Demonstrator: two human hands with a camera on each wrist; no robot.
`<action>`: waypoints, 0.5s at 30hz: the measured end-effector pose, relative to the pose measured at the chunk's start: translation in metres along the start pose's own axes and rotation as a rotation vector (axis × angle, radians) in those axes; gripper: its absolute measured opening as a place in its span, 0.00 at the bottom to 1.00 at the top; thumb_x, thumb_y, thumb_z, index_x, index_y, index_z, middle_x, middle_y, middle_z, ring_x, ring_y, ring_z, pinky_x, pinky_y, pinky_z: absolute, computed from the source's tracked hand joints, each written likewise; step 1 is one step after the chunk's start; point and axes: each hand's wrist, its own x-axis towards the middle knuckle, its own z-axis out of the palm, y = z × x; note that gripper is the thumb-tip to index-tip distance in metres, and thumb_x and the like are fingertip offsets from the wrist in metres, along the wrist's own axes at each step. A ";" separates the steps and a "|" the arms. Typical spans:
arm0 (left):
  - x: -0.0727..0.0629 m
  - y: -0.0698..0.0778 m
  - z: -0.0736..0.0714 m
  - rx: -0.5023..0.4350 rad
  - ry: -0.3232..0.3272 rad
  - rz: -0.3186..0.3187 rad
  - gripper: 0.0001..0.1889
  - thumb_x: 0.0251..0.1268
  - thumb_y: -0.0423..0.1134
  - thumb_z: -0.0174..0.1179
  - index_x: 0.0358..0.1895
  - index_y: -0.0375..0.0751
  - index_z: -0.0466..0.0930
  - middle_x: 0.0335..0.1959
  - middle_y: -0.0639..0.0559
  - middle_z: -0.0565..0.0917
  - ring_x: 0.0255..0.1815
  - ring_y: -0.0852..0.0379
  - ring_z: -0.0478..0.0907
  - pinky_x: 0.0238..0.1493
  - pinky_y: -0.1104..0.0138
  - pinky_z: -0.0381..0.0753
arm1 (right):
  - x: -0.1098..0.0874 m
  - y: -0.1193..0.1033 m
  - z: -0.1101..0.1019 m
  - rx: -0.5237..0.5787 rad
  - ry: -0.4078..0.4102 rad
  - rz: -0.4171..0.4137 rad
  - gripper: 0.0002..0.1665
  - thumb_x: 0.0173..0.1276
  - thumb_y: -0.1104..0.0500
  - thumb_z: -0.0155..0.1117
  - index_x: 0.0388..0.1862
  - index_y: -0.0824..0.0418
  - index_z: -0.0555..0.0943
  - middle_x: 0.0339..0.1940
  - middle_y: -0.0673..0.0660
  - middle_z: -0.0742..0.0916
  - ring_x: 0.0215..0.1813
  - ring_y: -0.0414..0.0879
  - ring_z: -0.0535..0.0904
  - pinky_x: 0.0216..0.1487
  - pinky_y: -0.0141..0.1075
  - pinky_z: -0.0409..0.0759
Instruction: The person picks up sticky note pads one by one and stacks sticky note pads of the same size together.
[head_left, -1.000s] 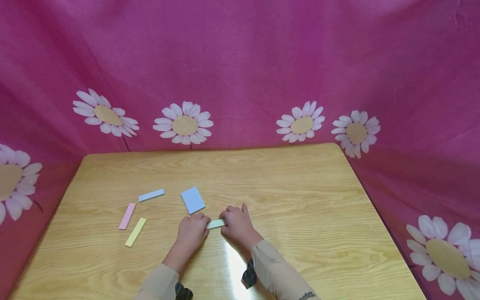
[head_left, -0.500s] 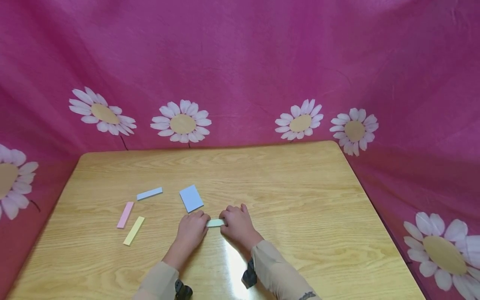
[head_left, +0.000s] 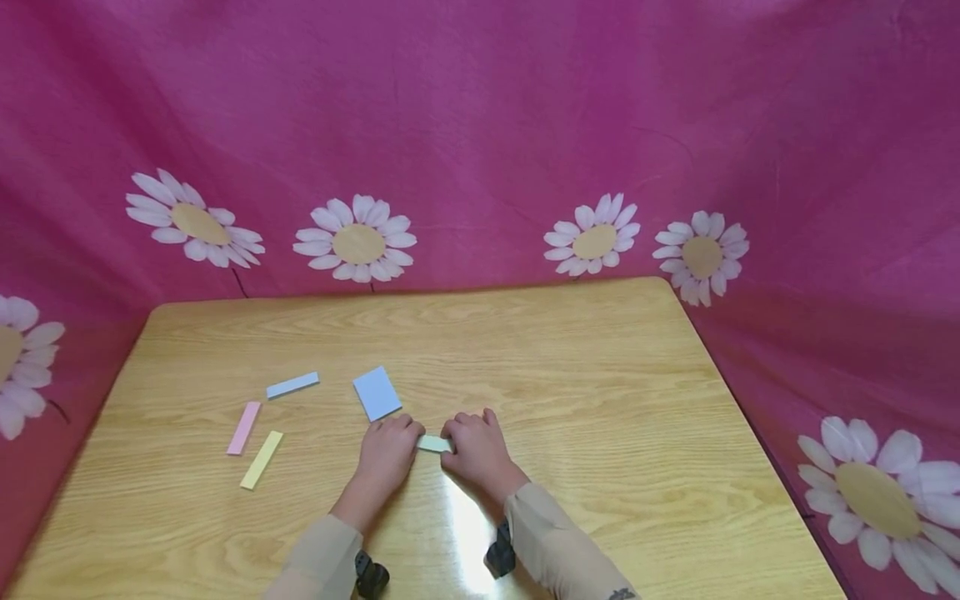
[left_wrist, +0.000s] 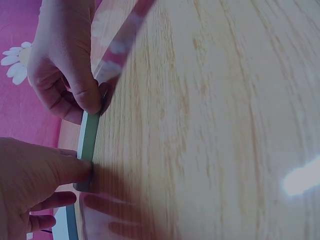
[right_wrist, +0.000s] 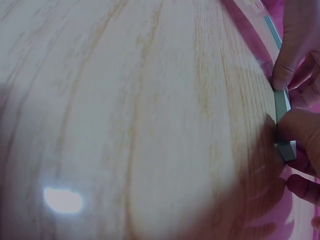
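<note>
Both hands hold a narrow pale green sticky note pad (head_left: 433, 443) low over the table, near its front middle. My left hand (head_left: 388, 454) pinches the pad's left end between thumb and fingers. The other end is pinched by my right hand (head_left: 480, 450), its fingers bent over it. A short stretch of green shows between the hands; the fingers cover the rest. In the left wrist view the pad (left_wrist: 88, 137) stands on its edge close to the wood. A blue square sticky note pad (head_left: 377, 393) lies just beyond my left hand.
Left on the wooden table (head_left: 600, 375) lie a narrow blue pad (head_left: 292, 385), a pink pad (head_left: 243, 428) and a yellow pad (head_left: 262, 460). A pink cloth (head_left: 465, 125) with daisies hangs behind and beside the table. Dark cameras (head_left: 371, 575) are strapped at the wrists.
My left hand has shifted slightly right, so less green shows between the hands. The pad's right end now slants slightly toward me. The head view has drifted a little.
</note>
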 end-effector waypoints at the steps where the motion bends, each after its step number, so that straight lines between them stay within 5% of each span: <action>1: 0.001 0.001 0.000 0.000 0.008 0.002 0.05 0.55 0.33 0.57 0.34 0.43 0.81 0.31 0.50 0.77 0.34 0.49 0.74 0.39 0.56 0.69 | -0.001 0.000 0.000 0.000 -0.001 0.004 0.09 0.48 0.53 0.61 0.30 0.53 0.79 0.23 0.44 0.75 0.32 0.42 0.73 0.55 0.53 0.59; 15: 0.006 0.010 -0.001 0.015 -0.036 0.005 0.07 0.57 0.32 0.54 0.36 0.45 0.80 0.34 0.51 0.77 0.36 0.50 0.75 0.41 0.56 0.67 | -0.011 0.000 0.003 0.039 0.054 0.050 0.08 0.47 0.52 0.62 0.27 0.52 0.77 0.20 0.42 0.72 0.28 0.43 0.72 0.55 0.58 0.59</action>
